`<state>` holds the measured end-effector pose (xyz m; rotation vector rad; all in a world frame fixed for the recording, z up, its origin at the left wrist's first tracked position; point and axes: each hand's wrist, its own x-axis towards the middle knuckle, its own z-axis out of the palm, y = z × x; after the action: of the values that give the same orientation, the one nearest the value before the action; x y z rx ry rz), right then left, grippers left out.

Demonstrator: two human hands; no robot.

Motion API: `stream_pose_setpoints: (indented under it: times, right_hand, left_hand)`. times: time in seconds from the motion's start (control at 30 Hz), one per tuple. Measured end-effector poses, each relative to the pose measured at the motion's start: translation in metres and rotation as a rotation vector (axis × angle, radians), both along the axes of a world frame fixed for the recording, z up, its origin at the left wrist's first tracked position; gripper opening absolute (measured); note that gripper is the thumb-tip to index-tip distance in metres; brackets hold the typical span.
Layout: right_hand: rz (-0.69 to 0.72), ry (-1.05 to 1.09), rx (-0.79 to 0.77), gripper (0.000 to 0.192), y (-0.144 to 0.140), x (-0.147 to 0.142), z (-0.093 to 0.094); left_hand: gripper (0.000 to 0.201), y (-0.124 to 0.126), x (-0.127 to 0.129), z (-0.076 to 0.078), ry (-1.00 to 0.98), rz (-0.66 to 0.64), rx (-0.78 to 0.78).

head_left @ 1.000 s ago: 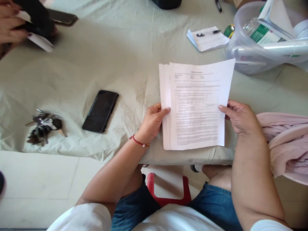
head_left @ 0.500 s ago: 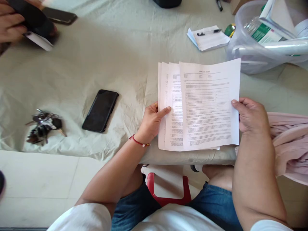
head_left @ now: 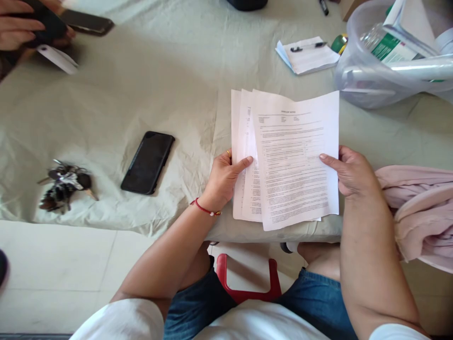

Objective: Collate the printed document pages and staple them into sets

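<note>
Several printed paper sheets (head_left: 293,165) are held up at the table's near edge, slightly fanned, with the front sheet tilted a little over those behind. My left hand (head_left: 226,177) is closed on the left edges of the rear sheets, thumb on top. At the right edge of the front sheet, my right hand (head_left: 354,170) pinches the paper with its thumb in front; its other fingers are partly hidden behind. The print is too small to read.
A black phone (head_left: 147,163) and a key bunch (head_left: 67,184) lie left. A notepad (head_left: 311,59) with a pen and a clear plastic basket (head_left: 368,92) stand far right. Pink cloth (head_left: 424,208) lies near my right arm. Another person's hands (head_left: 17,30) hold a dark object, far left.
My right hand has moved left and slightly down with the front sheet, which now covers more of the sheets behind it. My left hand has stayed put. The other person's hands shifted slightly.
</note>
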<state>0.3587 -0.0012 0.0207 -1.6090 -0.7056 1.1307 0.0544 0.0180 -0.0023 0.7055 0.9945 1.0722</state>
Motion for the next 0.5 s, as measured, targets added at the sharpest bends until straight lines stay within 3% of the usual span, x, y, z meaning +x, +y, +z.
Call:
stream_pose_setpoints:
  times: [0.2, 0.4, 0.5]
  right_hand:
    - [0.019, -0.091, 0.028, 0.062, 0.001, 0.0, -0.002]
    - [-0.12, -0.114, 0.06, 0.086, 0.002, 0.017, 0.002]
    - [-0.1, -0.047, 0.05, 0.078, -0.004, 0.023, 0.009]
  left_hand:
    - [0.042, 0.001, 0.0, 0.002, -0.03, 0.017, 0.004]
    - [0.04, 0.0, 0.0, 0.004, -0.007, -0.006, -0.006]
    - [0.036, -0.001, 0.0, 0.006, 0.038, -0.024, -0.012]
